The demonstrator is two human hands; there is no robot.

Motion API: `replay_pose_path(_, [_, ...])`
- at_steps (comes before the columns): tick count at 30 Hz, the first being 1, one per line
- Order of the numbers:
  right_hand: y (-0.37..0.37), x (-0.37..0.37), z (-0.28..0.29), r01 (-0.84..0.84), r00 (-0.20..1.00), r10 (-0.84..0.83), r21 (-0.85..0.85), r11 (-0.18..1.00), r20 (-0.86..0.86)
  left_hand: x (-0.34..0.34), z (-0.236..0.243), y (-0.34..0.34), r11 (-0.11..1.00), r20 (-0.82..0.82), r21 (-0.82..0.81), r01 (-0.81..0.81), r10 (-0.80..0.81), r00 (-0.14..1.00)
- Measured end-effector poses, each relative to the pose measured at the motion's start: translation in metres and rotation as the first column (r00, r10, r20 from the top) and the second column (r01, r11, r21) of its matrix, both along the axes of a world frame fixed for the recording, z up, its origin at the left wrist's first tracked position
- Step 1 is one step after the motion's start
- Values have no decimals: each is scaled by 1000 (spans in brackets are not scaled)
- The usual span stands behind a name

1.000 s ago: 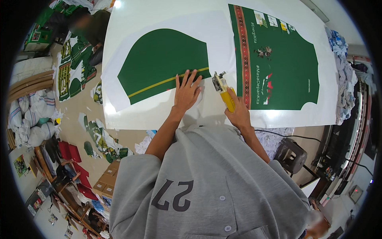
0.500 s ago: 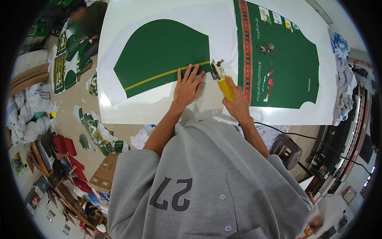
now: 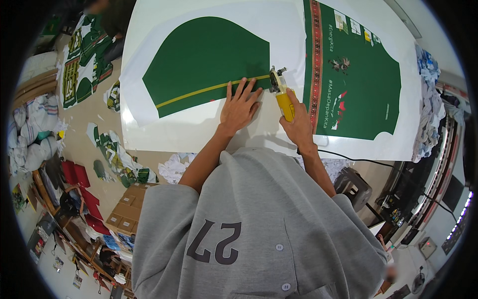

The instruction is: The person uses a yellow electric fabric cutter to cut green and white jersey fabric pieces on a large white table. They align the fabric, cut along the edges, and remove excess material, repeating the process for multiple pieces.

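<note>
My left hand point(image 3: 240, 107) rests palm-down with its fingers spread, fingertips on the lower part of a dark green printed fabric piece point(image 3: 209, 55) near its yellow stripe. My right hand point(image 3: 299, 127) grips a yellow handheld electric fabric cutter point(image 3: 285, 104). The cutter's metal head point(image 3: 275, 79) stands at the right edge of the green piece, beside the end of the stripe. How far its blade has gone through the cloth cannot be seen. White cloth margins surround the green piece.
A second green printed panel point(image 3: 368, 89) with a red patterned band lies on the right of the white table point(image 3: 174, 142). The cutter's black cord point(image 3: 358, 160) trails right past a grey plastic stool point(image 3: 353, 187). Fabric scraps point(image 3: 430, 104) bunch at the right edge; a person point(image 3: 114, 20) sits far left.
The whole view has shifted slightly. My right hand and the cutter have edged a little up along the green piece's right side. My left hand stays spread on the cloth.
</note>
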State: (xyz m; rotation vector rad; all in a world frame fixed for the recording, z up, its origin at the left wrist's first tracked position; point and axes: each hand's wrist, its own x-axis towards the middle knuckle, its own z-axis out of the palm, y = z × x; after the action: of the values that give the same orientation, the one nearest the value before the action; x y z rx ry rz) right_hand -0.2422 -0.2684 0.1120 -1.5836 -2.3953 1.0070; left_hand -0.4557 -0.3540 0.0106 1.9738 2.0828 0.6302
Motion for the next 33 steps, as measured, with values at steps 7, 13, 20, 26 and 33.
replay_pose_path(7, [4, -19, 2, 56, 998, -55, -11, 998, 42, -2, 2, 0, 1000, 11, 1, 2, -2, 1000])
replay_pose_path(13, [25, -38, 7, 89, 995, -87, -41, 995, 48, -3, 3, 0, 1000, 14, -30, 5, -5, 1000])
replay_pose_path(20, [68, -62, 5, 84, 996, -82, -42, 996, 33, -3, 2, 4, 996, 44, -89, -4, 8, 999])
replay_pose_path(26, [114, -85, -5, 54, 998, -54, 16, 998, -25, -1, 0, 4, 991, 33, -132, -6, 11, 999])
replay_pose_path(33, [168, -89, -3, -43, 999, 43, -22, 999, -2, -1, 0, 5, 992, 29, -126, -11, 14, 999])
